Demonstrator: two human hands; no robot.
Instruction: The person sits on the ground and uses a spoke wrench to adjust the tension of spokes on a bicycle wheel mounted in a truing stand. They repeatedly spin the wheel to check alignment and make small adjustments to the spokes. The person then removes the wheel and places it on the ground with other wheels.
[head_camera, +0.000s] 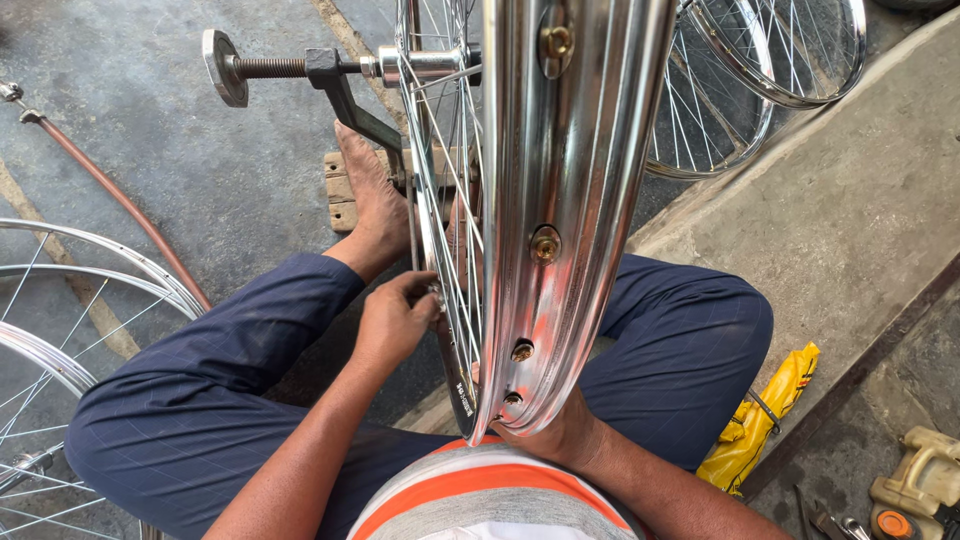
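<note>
Spoke nipple (437, 296) between fingertips (428, 289)

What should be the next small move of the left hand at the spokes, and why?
Probably a small turn of the spoke end that the left hand pinches beside the chrome rim. Its fingertips are closed on a small part at the spokes, and the right hand steadies the rim from below, while the wheel sits in the stand. Whether a tool is in the grip cannot be seen.
</note>
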